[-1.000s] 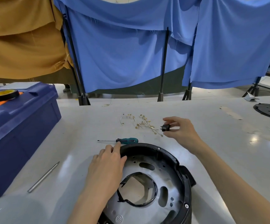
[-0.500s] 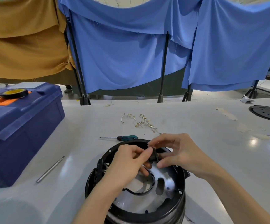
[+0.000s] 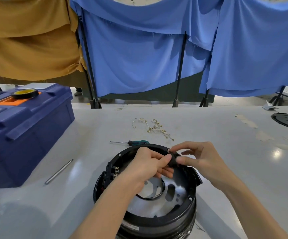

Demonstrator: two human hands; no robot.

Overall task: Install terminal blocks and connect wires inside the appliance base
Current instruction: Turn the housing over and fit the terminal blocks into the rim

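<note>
Above appliance base [image 3: 158, 219], terminal block [image 3: 172, 161] in left hand [image 3: 145, 167], right hand [image 3: 204, 161] pinch; label [image 3: 131, 227] unreadable

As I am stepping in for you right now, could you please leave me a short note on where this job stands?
Left hand: pinches the small black terminal block over the far rim of the appliance base.
Right hand: pinches the same block from the other side.
Wires with brass terminals lie loose beyond the base; the screwdriver lies between them and the base.
Done: block is at the base, not yet seated.
Left: seat it, connect the wires.
</note>
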